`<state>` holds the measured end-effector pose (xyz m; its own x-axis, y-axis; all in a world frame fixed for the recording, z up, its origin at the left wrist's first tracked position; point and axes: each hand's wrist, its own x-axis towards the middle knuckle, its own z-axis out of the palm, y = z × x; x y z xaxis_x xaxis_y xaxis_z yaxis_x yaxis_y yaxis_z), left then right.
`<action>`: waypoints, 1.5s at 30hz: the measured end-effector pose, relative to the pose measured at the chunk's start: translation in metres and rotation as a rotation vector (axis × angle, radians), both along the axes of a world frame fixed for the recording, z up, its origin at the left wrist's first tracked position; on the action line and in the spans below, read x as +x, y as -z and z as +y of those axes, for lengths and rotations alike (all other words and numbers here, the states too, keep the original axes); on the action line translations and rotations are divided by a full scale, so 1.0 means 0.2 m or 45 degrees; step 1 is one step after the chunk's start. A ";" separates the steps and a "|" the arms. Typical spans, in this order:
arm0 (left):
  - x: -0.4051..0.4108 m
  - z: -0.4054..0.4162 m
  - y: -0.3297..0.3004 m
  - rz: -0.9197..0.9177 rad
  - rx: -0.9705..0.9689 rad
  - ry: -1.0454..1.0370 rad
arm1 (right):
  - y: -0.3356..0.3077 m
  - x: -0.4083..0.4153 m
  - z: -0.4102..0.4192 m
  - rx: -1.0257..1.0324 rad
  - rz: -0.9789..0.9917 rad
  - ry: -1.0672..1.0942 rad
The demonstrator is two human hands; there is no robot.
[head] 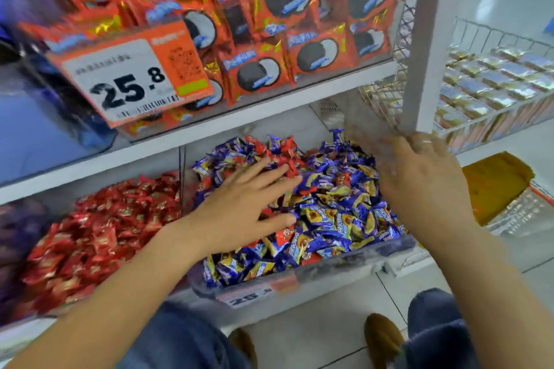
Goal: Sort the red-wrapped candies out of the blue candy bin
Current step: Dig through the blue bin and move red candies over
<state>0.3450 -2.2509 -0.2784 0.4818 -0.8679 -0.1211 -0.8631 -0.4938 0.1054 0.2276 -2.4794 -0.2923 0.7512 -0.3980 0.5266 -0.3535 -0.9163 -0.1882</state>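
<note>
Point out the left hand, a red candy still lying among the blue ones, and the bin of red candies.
left hand (239, 207): head view, on the back of the hand.
red candy (284, 235): head view, on its wrapper, beside the thumb.
red candy bin (99, 237): head view, on the heaped red candies.

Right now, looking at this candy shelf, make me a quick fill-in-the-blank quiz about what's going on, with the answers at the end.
1. The left hand rests with straight fingers on the ____ candies in the clear bin.
2. The bin to the left of it holds ____ candies.
3. The price tag on the upper shelf reads ____.
4. The right hand is blurred beside the white ____.

Answers: blue; red; 25.8; post
</note>
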 end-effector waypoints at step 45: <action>0.08 0.17 -0.09 0.007 -0.498 -0.733 | 0.05 0.30 0.37 0.427 0.392 -0.494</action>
<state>0.3609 -2.2176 -0.2612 0.8787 -0.4549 0.1450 -0.4744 -0.7975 0.3727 0.2875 -2.4053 -0.3031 0.9731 -0.1706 0.1548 -0.0887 -0.8977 -0.4317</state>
